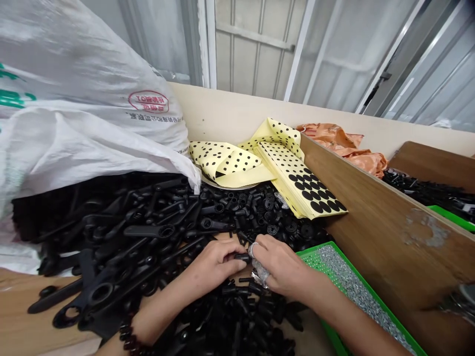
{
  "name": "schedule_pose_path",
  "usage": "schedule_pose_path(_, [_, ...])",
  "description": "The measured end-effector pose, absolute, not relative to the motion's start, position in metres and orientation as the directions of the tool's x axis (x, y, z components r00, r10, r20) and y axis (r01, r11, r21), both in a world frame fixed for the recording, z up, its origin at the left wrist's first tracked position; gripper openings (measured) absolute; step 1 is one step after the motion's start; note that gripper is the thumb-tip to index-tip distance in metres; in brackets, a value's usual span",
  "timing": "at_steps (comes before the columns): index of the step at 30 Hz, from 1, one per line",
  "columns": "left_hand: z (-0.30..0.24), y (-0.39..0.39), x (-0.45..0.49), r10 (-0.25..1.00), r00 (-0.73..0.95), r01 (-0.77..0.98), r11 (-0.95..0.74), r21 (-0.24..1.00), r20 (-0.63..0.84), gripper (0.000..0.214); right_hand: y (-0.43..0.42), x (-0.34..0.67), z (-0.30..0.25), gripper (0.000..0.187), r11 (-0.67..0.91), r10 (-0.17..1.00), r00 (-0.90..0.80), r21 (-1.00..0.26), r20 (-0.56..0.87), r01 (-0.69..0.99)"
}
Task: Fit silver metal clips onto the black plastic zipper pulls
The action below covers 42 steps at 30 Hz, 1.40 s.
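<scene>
My left hand pinches a small black cylindrical plastic part between thumb and fingers. Close against it on the right, my right hand has its fingers curled, with tape-like wrapping around some of them. What the right fingertips grip, if anything, is hidden behind the hand. Both hands are over a pile of loose black plastic parts. Long black handles with ring ends lie to the left. Small black fittings are heaped below the hands, and round black caps lie beyond them.
A large white woven sack spills handles at left. Yellow sheets with black round stickers lean by a wooden divider. A green tray of small metal pieces stands at right. Orange bags lie behind the divider.
</scene>
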<state>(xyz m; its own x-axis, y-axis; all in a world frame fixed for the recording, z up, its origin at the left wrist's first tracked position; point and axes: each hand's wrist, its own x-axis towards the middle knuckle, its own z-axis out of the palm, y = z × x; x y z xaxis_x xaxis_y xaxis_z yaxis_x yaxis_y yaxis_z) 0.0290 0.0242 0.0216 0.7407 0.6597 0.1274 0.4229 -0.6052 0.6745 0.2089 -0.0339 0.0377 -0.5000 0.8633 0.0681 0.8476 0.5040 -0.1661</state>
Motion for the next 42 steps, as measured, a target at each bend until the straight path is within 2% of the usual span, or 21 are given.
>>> schedule_pose_path(4, [0.022, 0.014, 0.026, 0.723, 0.688, 0.329, -0.392, 0.859, 0.067, 0.020, -0.039, 0.213, 0.029, 0.011, 0.439, 0.894, -0.430, -0.438, 0.126, 0.785])
schedule_pose_path(7, [0.024, 0.007, 0.026, 0.755, 0.656, 0.280, -0.279, 0.919, 0.029, 0.019, -0.040, 0.213, 0.025, 0.010, 0.385, 0.916, -0.370, -0.595, 0.154, 0.705])
schedule_pose_path(12, [0.024, -0.002, 0.030, 0.779, 0.625, 0.154, -0.065, 0.986, -0.046, 0.019, -0.043, 0.208, 0.031, 0.008, 0.313, 0.942, -0.299, -0.721, 0.152, 0.619])
schedule_pose_path(15, [0.024, -0.008, 0.031, 0.766, 0.634, 0.072, 0.082, 0.994, -0.109, 0.024, -0.045, 0.204, 0.037, 0.004, 0.247, 0.958, -0.251, -0.842, 0.138, 0.479])
schedule_pose_path(17, [0.025, -0.012, 0.031, 0.754, 0.645, 0.026, 0.134, 0.991, -0.119, 0.025, -0.046, 0.204, 0.041, 0.008, 0.198, 0.963, -0.245, -0.905, 0.109, 0.377])
schedule_pose_path(20, [0.025, -0.018, 0.031, 0.755, 0.645, -0.036, 0.188, 0.982, -0.121, 0.023, -0.048, 0.206, 0.045, 0.014, 0.108, 0.964, -0.265, -0.955, 0.033, 0.275])
schedule_pose_path(22, [0.023, -0.020, 0.030, 0.758, 0.638, -0.072, 0.233, 0.970, -0.135, 0.022, -0.050, 0.209, 0.048, 0.015, 0.087, 0.960, -0.280, -0.959, 0.009, 0.269])
schedule_pose_path(24, [0.021, -0.022, 0.030, 0.755, 0.638, -0.103, 0.279, 0.955, -0.152, 0.022, -0.052, 0.211, 0.050, 0.013, 0.163, 0.955, -0.291, -0.926, 0.061, 0.341])
schedule_pose_path(26, [0.021, -0.023, 0.029, 0.749, 0.640, -0.122, 0.318, 0.940, -0.170, 0.022, -0.056, 0.212, 0.051, 0.010, 0.302, 0.937, -0.313, -0.807, 0.154, 0.508])
schedule_pose_path(28, [0.022, -0.025, 0.029, 0.746, 0.640, -0.121, 0.334, 0.935, -0.184, 0.023, -0.060, 0.212, 0.053, 0.011, 0.419, 0.905, -0.368, -0.591, 0.213, 0.689])
schedule_pose_path(30, [0.023, -0.026, 0.029, 0.745, 0.639, -0.097, 0.328, 0.940, -0.194, 0.024, -0.065, 0.211, 0.053, 0.017, 0.486, 0.874, -0.438, -0.357, 0.212, 0.798])
schedule_pose_path(32, [0.024, -0.027, 0.029, 0.748, 0.634, -0.056, 0.297, 0.953, -0.196, 0.025, -0.069, 0.210, 0.054, 0.026, 0.518, 0.851, -0.488, -0.165, 0.192, 0.839])
schedule_pose_path(34, [0.025, -0.028, 0.028, 0.745, 0.638, -0.006, 0.261, 0.965, -0.197, 0.027, -0.072, 0.209, 0.056, 0.032, 0.520, 0.846, -0.507, -0.046, 0.168, 0.853])
schedule_pose_path(39, [0.026, -0.030, 0.025, 0.720, 0.663, 0.084, 0.200, 0.976, -0.204, 0.030, -0.076, 0.209, 0.059, 0.034, 0.539, 0.834, -0.542, 0.056, 0.104, 0.840])
schedule_pose_path(42, [0.027, -0.033, 0.024, 0.724, 0.659, 0.110, 0.172, 0.979, -0.202, 0.031, -0.078, 0.210, 0.055, 0.031, 0.540, 0.839, -0.539, 0.013, 0.075, 0.842])
